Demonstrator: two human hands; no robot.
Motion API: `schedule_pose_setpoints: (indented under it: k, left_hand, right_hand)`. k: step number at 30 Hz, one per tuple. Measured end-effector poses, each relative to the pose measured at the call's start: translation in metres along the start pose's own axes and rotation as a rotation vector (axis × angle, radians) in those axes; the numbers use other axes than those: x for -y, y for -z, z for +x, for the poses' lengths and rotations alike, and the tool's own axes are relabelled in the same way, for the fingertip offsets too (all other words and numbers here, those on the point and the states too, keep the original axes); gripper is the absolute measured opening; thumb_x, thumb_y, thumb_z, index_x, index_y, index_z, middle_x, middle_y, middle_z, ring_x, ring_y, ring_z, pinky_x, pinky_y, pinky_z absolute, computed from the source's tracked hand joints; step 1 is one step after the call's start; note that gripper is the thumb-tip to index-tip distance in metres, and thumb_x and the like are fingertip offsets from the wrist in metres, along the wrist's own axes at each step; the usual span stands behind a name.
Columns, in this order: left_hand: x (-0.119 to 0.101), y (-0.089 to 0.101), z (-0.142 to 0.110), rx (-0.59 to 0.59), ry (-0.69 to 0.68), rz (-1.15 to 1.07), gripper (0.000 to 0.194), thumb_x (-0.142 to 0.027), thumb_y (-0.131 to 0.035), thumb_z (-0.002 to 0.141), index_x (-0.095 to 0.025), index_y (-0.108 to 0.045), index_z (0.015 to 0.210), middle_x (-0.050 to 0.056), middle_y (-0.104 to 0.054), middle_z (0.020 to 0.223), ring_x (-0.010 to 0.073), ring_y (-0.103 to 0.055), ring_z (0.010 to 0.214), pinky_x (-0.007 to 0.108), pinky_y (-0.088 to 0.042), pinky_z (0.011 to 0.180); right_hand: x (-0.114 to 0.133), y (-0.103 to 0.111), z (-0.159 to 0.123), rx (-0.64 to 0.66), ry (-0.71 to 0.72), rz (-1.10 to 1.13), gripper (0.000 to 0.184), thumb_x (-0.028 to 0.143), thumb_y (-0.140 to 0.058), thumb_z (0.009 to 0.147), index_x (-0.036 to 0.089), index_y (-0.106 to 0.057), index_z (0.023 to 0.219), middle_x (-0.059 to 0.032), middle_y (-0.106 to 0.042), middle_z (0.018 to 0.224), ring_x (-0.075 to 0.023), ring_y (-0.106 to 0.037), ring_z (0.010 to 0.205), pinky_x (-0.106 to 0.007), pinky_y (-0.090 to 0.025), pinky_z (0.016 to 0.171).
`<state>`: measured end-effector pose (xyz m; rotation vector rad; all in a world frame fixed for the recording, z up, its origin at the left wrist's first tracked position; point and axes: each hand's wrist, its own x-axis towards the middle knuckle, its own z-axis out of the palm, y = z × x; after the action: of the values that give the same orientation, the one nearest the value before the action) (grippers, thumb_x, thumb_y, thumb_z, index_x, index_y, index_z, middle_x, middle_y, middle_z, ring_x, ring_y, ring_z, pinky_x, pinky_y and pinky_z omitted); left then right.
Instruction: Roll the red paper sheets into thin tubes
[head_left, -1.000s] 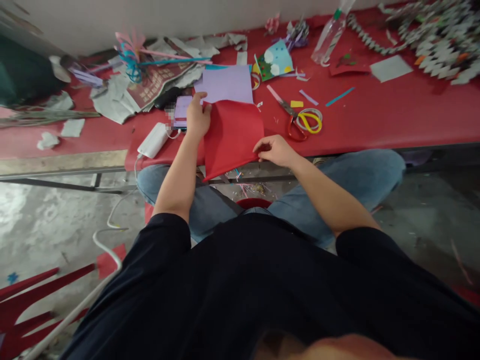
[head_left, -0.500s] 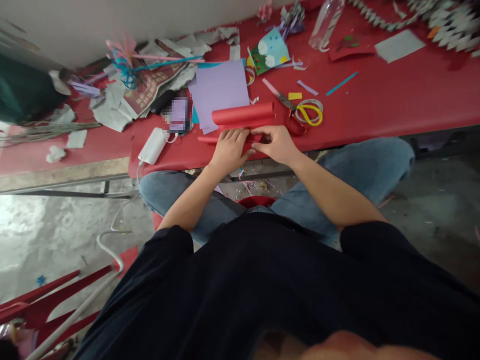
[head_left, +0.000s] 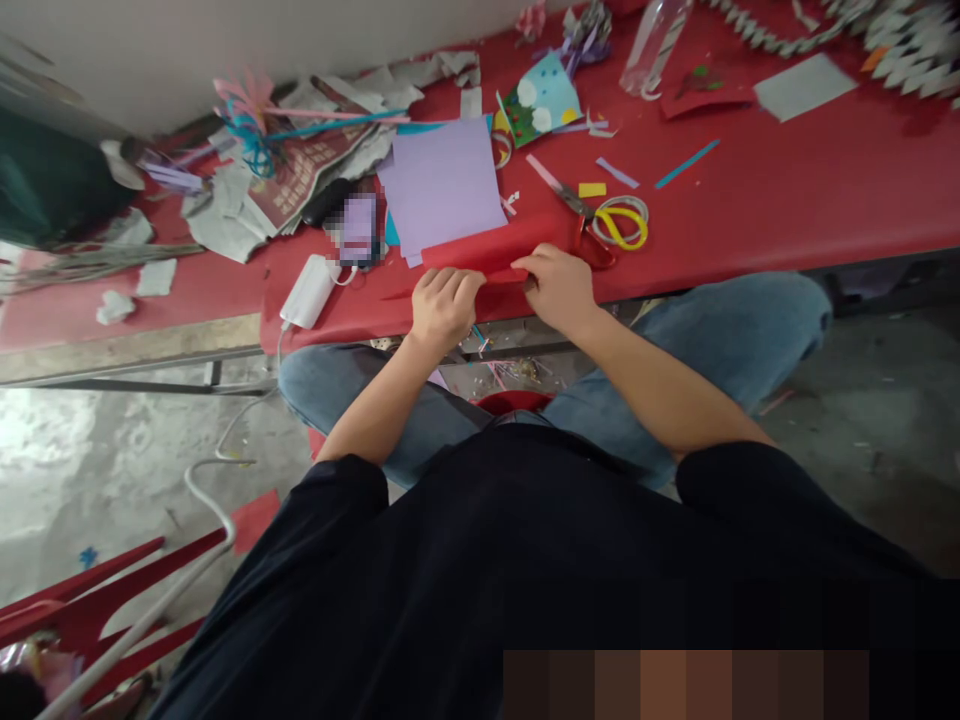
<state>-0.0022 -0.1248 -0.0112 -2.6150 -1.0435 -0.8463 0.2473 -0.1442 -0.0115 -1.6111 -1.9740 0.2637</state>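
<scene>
A sheet of red paper [head_left: 487, 248] lies at the front edge of the red table, its far part bent up in a low curve. Along its near edge, my left hand [head_left: 444, 305] is closed on the paper, fingers bent over it. To the right, my right hand [head_left: 556, 285] pinches the same edge between thumb and forefinger. A short stretch of the edge shows between the two hands. Just beyond the red paper rests a stack of purple paper [head_left: 447, 185]. Scissors with yellow and red handles [head_left: 621, 225] lie right of my right hand.
A white power bank [head_left: 307, 291] with a cable sits left of my left hand, near a phone [head_left: 358, 228]. Newspaper scraps [head_left: 300, 180], a picture card [head_left: 541, 100] and a clear plastic bottle [head_left: 655, 48] lie farther back. Paper strips [head_left: 687, 164] are scattered rightward.
My hands have moved apart along the paper's near edge and now grip it. The far part, a tight roll before, has loosened into a broader curve.
</scene>
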Motion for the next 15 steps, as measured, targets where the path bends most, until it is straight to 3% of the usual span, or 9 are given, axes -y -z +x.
schedule_pose_setpoints:
  k: [5, 9, 15]
  left_hand:
    - [-0.005, 0.007, -0.001, -0.025, 0.09, -0.031, 0.037, -0.026, -0.04, 0.114, -0.03, -0.071, 0.134, 0.01, -0.077, 0.109, 0.0295, -0.071, 0.109, 0.051, -0.047, 0.1]
    - [-0.006, 0.013, 0.004, 0.037, 0.129, -0.005, 0.035, -0.032, -0.043, 0.113, -0.03, -0.077, 0.12, 0.012, -0.075, 0.109, 0.0317, -0.071, 0.106, 0.055, -0.048, 0.097]
    - [0.0, 0.015, 0.007, 0.035, 0.086, -0.062, 0.028, -0.035, -0.05, 0.112, -0.027, -0.076, 0.113, 0.01, -0.079, 0.12, 0.0281, -0.072, 0.11, 0.05, -0.051, 0.099]
  right_hand:
    - [-0.006, 0.003, 0.003, -0.108, 0.085, -0.133, 0.025, 0.026, -0.054, 0.099, 0.02, -0.079, 0.096, -0.015, -0.07, 0.118, -0.0362, -0.06, 0.118, -0.052, -0.052, 0.094]
    - [-0.015, 0.005, 0.007, -0.108, 0.106, -0.149, 0.026, 0.032, -0.055, 0.099, 0.02, -0.078, 0.098, -0.0162, -0.074, 0.11, -0.0359, -0.061, 0.107, -0.058, -0.05, 0.096]
    - [-0.025, 0.006, 0.013, -0.01, 0.08, -0.154, 0.025, 0.036, -0.061, 0.093, 0.017, -0.078, 0.091, -0.0174, -0.076, 0.1, -0.0348, -0.066, 0.094, -0.053, -0.051, 0.083]
